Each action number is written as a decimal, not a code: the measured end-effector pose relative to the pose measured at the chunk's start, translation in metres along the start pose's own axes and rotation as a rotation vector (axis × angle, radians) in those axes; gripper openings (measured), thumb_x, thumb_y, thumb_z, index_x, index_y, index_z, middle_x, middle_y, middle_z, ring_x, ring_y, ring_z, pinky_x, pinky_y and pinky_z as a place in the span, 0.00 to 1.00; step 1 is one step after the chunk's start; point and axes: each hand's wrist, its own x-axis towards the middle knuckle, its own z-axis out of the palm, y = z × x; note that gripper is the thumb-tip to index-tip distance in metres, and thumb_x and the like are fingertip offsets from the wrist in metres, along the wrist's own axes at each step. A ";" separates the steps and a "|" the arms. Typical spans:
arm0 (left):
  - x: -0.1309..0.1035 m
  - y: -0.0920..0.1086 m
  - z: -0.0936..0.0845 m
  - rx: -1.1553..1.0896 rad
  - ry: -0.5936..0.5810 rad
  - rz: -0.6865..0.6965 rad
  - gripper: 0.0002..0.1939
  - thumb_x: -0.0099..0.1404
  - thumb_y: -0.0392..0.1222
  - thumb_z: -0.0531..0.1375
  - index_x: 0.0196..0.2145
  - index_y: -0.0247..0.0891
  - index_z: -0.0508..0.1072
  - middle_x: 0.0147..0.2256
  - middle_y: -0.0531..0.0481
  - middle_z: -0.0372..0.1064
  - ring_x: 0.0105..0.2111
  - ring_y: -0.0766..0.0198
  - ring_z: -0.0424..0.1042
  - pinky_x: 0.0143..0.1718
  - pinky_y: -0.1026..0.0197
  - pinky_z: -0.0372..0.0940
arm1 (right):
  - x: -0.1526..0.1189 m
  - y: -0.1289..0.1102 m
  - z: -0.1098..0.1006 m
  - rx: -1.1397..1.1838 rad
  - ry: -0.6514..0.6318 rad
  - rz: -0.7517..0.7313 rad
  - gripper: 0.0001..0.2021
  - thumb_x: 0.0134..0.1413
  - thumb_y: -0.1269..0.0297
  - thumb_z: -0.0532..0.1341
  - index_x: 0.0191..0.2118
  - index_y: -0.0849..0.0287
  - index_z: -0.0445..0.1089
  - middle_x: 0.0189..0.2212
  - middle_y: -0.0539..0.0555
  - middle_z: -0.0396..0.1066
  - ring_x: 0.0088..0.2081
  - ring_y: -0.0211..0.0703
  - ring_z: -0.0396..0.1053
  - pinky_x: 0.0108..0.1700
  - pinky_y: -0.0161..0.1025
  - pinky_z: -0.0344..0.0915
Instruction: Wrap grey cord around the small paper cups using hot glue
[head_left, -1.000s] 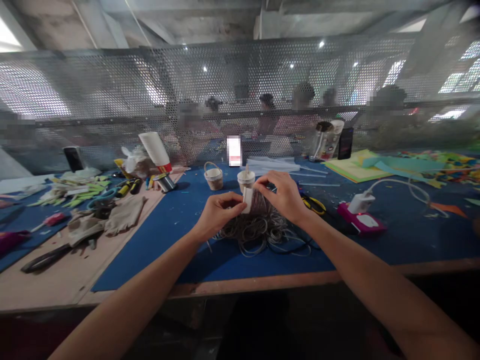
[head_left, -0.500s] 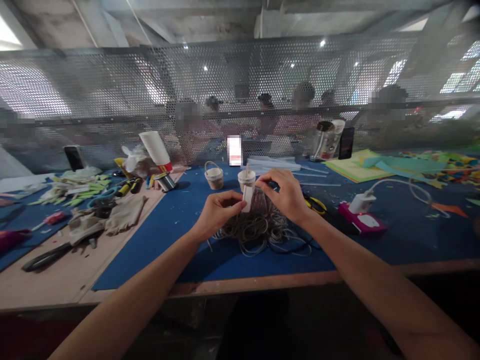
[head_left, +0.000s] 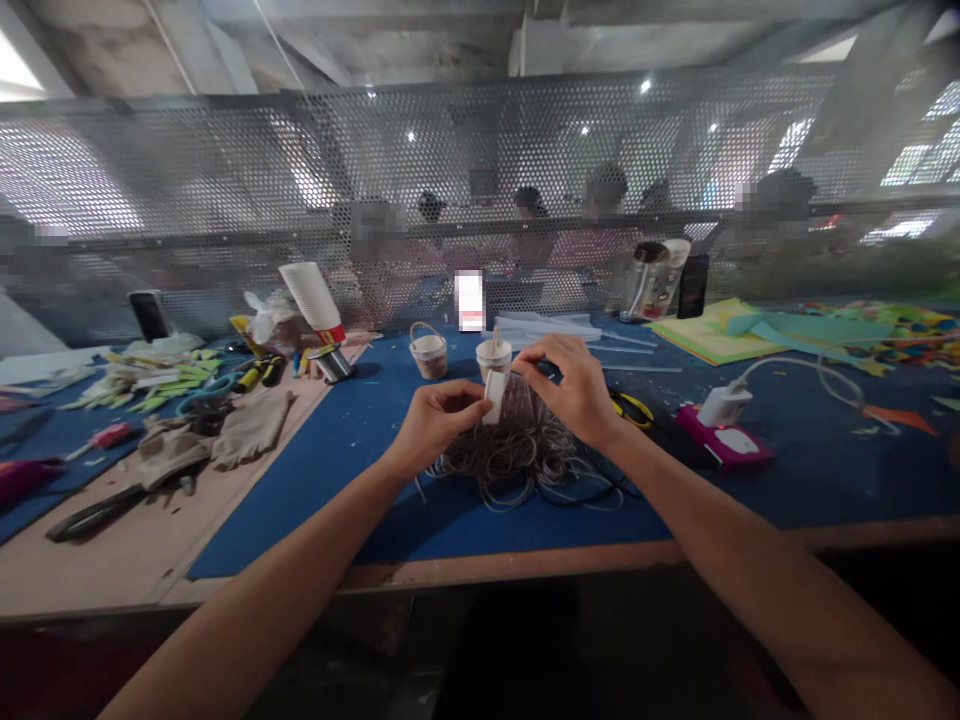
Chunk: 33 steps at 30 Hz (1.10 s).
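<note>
Little has changed in the last second: both hands stay almost at the same place, and the small white flat rectangular piece point(head_left: 494, 398) is only slightly shifted between them. From this I judge that the work is at the same careful stage, a fine handling of this piece.

The left hand point(head_left: 435, 425) has a nearly closed grip: the thumb and the index finger pinch the white piece at its left side and hold it upright. The right hand point(head_left: 571, 385) is bent, with its thumb and finger tips close together just beside the upper right corner of the piece; I cannot tell whether this grip has hold of something thin or only touches the edge.

The white piece is above a loose heap of grey-brown thin cord point(head_left: 517, 460), which lies on the blue-covered desk point(head_left: 315, 510). Directly behind it stands a small cord-wrapped cup with white rim point(head_left: 493, 350), and left of that a small round basket with arched handle point(head_left: 430, 358).
</note>
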 end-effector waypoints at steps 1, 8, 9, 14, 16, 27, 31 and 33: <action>0.000 -0.001 -0.001 0.007 -0.005 0.003 0.08 0.55 0.42 0.69 0.30 0.35 0.79 0.27 0.51 0.74 0.27 0.68 0.69 0.30 0.65 0.64 | 0.000 0.000 0.000 0.003 0.002 -0.001 0.03 0.63 0.62 0.61 0.37 0.52 0.70 0.34 0.49 0.74 0.40 0.44 0.70 0.49 0.45 0.61; 0.001 -0.004 -0.002 0.008 -0.012 0.014 0.08 0.56 0.42 0.69 0.31 0.35 0.79 0.28 0.51 0.75 0.27 0.68 0.70 0.31 0.65 0.64 | -0.001 0.002 0.001 0.000 0.009 -0.001 0.04 0.64 0.61 0.60 0.37 0.52 0.70 0.34 0.49 0.74 0.40 0.43 0.70 0.49 0.44 0.61; 0.001 -0.003 -0.002 0.006 -0.009 0.009 0.08 0.56 0.42 0.69 0.31 0.35 0.79 0.28 0.51 0.75 0.27 0.68 0.70 0.31 0.65 0.64 | -0.001 0.002 0.002 -0.004 0.009 0.001 0.04 0.64 0.61 0.60 0.37 0.53 0.70 0.34 0.49 0.73 0.40 0.43 0.70 0.49 0.44 0.61; -0.001 -0.002 -0.001 -0.011 -0.021 0.002 0.08 0.56 0.42 0.69 0.30 0.35 0.79 0.28 0.51 0.75 0.28 0.68 0.70 0.31 0.65 0.65 | -0.001 0.003 0.002 -0.021 -0.018 0.032 0.04 0.64 0.61 0.60 0.37 0.52 0.70 0.34 0.49 0.74 0.40 0.43 0.70 0.49 0.45 0.60; -0.001 -0.001 0.000 -0.005 -0.023 0.005 0.08 0.56 0.43 0.69 0.31 0.35 0.79 0.28 0.50 0.75 0.28 0.67 0.70 0.31 0.65 0.65 | -0.001 0.003 0.001 -0.020 -0.034 0.048 0.04 0.64 0.61 0.60 0.37 0.52 0.70 0.34 0.50 0.74 0.40 0.44 0.70 0.49 0.45 0.60; -0.001 0.001 0.000 0.008 -0.046 0.008 0.08 0.56 0.43 0.69 0.31 0.35 0.80 0.28 0.50 0.74 0.28 0.66 0.70 0.32 0.64 0.64 | -0.001 0.005 0.003 -0.001 -0.089 0.084 0.05 0.64 0.60 0.60 0.36 0.53 0.71 0.35 0.50 0.75 0.41 0.44 0.71 0.49 0.46 0.59; -0.002 -0.001 -0.002 0.025 -0.065 0.023 0.08 0.58 0.43 0.68 0.32 0.35 0.80 0.29 0.50 0.74 0.29 0.66 0.70 0.33 0.64 0.65 | -0.002 0.007 0.003 0.008 -0.102 0.080 0.04 0.63 0.61 0.61 0.37 0.54 0.71 0.34 0.50 0.75 0.40 0.43 0.71 0.48 0.45 0.59; -0.001 -0.002 -0.003 0.030 -0.077 0.028 0.07 0.58 0.42 0.68 0.32 0.35 0.80 0.30 0.50 0.74 0.29 0.66 0.70 0.33 0.64 0.64 | -0.002 0.009 0.004 0.008 -0.108 0.081 0.04 0.63 0.62 0.61 0.37 0.54 0.71 0.35 0.50 0.75 0.40 0.43 0.71 0.48 0.45 0.59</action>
